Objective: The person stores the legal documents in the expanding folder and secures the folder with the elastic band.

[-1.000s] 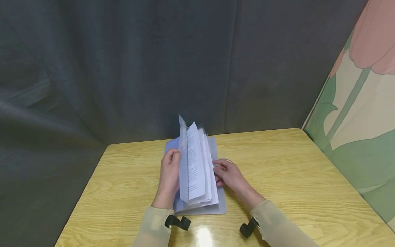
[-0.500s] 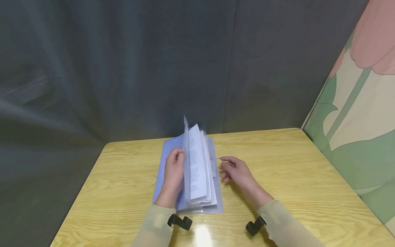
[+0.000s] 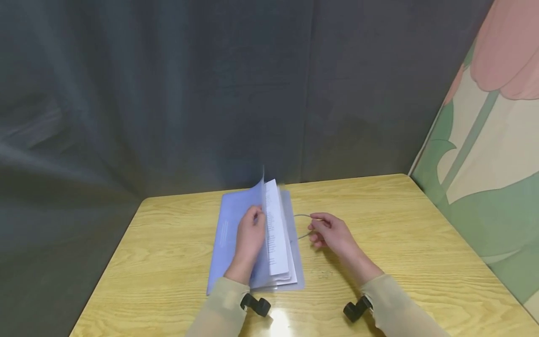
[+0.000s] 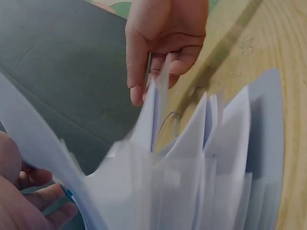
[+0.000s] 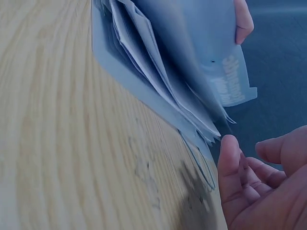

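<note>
A translucent blue folder (image 3: pixel 226 234) with faint printing on its front cover lies partly open on the wooden table. Clear pockets with printed sheets (image 3: pixel 276 238) fan out between its covers, over the grey-blue back cover (image 3: pixel 298 267). My left hand (image 3: pixel 249 234) pinches the free edge of the front cover, which stands raised. Right of the folder, my right hand (image 3: pixel 334 238) hovers with loosely bent fingers. A thin elastic loop (image 5: pixel 195 158) sticks out from the back cover beside those fingers. Its rounded end shows apart from them in the right wrist view.
The yellow wood-grain table (image 3: pixel 404 243) extends on both sides. A dark curtain (image 3: pixel 210 93) rises behind its back edge, and a flower-patterned panel (image 3: pixel 497 178) stands at the right. Black wrist mounts (image 3: pixel 256 305) are on both sleeves.
My left hand has swung the front cover rightward over the pages, so more of its outer face shows. My right hand has moved right, away from the folder, and the elastic loop is exposed.
</note>
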The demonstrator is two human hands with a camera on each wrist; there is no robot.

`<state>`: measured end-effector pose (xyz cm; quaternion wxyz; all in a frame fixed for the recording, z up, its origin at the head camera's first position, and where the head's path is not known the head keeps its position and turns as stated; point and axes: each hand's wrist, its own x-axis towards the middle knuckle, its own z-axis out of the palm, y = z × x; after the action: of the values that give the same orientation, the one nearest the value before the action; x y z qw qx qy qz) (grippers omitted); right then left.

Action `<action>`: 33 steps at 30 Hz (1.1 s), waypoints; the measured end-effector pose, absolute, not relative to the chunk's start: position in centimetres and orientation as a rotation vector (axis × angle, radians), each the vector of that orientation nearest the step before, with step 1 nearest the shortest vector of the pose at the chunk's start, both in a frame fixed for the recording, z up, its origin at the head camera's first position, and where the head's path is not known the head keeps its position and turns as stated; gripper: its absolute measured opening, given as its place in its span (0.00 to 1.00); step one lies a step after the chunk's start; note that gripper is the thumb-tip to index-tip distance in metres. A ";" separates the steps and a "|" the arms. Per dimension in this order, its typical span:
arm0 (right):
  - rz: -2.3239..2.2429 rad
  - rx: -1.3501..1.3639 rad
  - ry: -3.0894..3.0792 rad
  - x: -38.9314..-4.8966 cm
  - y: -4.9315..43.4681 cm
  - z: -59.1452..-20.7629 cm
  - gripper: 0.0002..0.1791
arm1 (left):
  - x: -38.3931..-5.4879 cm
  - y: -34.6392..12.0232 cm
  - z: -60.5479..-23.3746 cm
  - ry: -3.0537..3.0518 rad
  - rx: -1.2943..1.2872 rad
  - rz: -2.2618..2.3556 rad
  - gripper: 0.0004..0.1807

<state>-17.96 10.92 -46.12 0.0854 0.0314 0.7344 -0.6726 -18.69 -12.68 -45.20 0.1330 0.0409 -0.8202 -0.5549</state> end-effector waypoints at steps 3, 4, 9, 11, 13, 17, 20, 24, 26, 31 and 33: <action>-2.005 0.110 2.189 -17.9 11.3 -46.2 0.24 | -18.7 -12.3 -45.6 -2.441 0.084 -1.526 0.09; -2.004 0.114 2.190 -17.9 11.5 -46.2 0.24 | -18.7 -12.1 -45.7 -2.468 0.066 -1.481 0.09; -1.998 0.115 2.199 -17.8 12.0 -46.2 0.24 | -18.1 -10.9 -45.7 -2.569 -0.064 -1.148 0.11; -1.999 0.105 2.197 -17.8 12.1 -46.3 0.25 | -18.0 -10.5 -46.0 -2.554 -0.119 -1.004 0.12; -2.008 0.094 2.181 -17.7 12.3 -46.3 0.25 | -18.0 -10.0 -46.3 -2.520 -0.155 -0.884 0.14; -2.019 0.081 2.159 -17.7 12.5 -46.4 0.26 | -17.9 -9.3 -46.8 -2.489 -0.177 -0.750 0.15; -2.022 0.078 2.158 -17.7 12.6 -46.5 0.26 | -17.8 -8.8 -46.9 -2.525 -0.159 -0.734 0.14; -2.014 0.073 2.163 -17.7 12.7 -46.6 0.26 | -17.6 -8.5 -47.1 -2.586 -0.125 -0.770 0.10; -2.009 0.075 2.166 -17.7 12.7 -46.5 0.26 | -17.5 -8.4 -47.1 -2.607 -0.113 -0.800 0.09; -2.011 0.093 2.164 -17.8 12.5 -46.2 0.26 | -17.2 -8.6 -46.7 -2.625 -0.117 -0.847 0.08; -2.008 0.096 2.166 -17.9 12.5 -46.1 0.26 | -17.1 -8.9 -46.6 -2.632 -0.128 -0.859 0.07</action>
<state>-17.94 12.52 -46.10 0.0930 0.0322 0.7297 -0.6766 -17.06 -8.85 -46.57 0.1841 -0.0454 -0.9334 -0.3047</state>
